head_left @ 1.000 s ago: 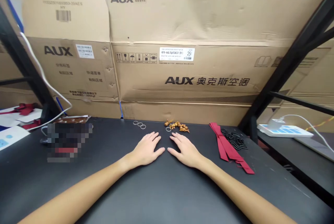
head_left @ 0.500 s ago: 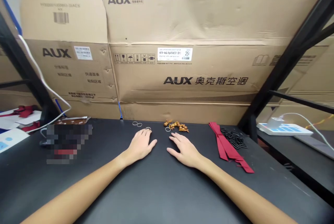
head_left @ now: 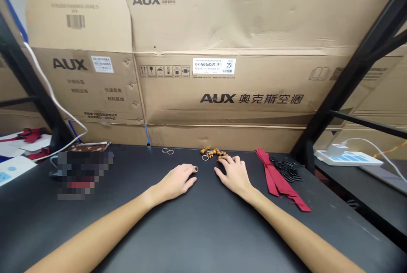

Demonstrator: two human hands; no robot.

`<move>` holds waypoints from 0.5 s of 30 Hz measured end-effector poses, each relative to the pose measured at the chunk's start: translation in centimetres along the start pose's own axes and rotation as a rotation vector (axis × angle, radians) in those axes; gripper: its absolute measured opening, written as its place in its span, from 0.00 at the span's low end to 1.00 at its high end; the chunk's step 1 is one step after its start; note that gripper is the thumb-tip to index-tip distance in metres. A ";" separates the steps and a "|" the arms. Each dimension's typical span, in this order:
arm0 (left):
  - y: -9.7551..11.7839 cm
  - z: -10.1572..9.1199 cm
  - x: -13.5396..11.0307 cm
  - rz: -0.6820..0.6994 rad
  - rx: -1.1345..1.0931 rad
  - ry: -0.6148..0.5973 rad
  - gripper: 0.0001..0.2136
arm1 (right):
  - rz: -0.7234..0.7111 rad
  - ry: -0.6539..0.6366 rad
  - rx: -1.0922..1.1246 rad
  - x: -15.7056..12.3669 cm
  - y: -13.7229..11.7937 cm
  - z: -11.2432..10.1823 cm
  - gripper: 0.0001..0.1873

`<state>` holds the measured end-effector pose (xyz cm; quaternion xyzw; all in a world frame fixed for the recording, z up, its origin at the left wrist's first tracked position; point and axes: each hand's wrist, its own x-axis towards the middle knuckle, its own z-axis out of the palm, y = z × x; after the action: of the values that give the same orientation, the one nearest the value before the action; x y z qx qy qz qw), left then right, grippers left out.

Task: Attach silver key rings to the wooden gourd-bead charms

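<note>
My left hand (head_left: 177,180) lies on the black table (head_left: 197,230) with its fingers drawn together, and a small metal ring (head_left: 196,169) is pinched at their tips. Two more metal rings (head_left: 168,151) lie farther back to the left. My right hand (head_left: 234,174) rests flat with its fingers stretched out, and the fingertips touch the right end of a cluster of brown wooden beads (head_left: 212,152). Another ring (head_left: 205,157) lies just in front of the beads, between my hands.
Red ribbon strips (head_left: 276,178) and a pile of black rings (head_left: 288,170) lie right of my right hand. Large AUX cardboard boxes (head_left: 248,73) wall the table's back. A blurred-out object (head_left: 83,171) sits left; a black rack post (head_left: 346,78) and a white power strip (head_left: 348,158) stand right.
My left hand went back to the three rings, then came toward the middle with one ring at its fingertips. My right hand moved forward and right onto the beads.
</note>
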<state>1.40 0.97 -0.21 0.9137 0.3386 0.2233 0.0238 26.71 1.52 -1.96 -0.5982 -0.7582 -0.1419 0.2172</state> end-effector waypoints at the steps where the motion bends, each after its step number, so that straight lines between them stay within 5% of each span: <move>1: 0.0 0.0 0.0 0.001 -0.001 0.000 0.13 | -0.015 0.011 0.002 -0.1 -0.2 -0.1 0.15; 15: -0.6 0.2 0.1 0.004 -0.094 0.061 0.06 | -0.102 -0.042 0.304 -1.0 -1.9 -0.9 0.05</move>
<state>1.16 1.54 -0.42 0.9050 0.3267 0.2666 0.0558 25.19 -0.28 -1.56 -0.5223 -0.8045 -0.0240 0.2817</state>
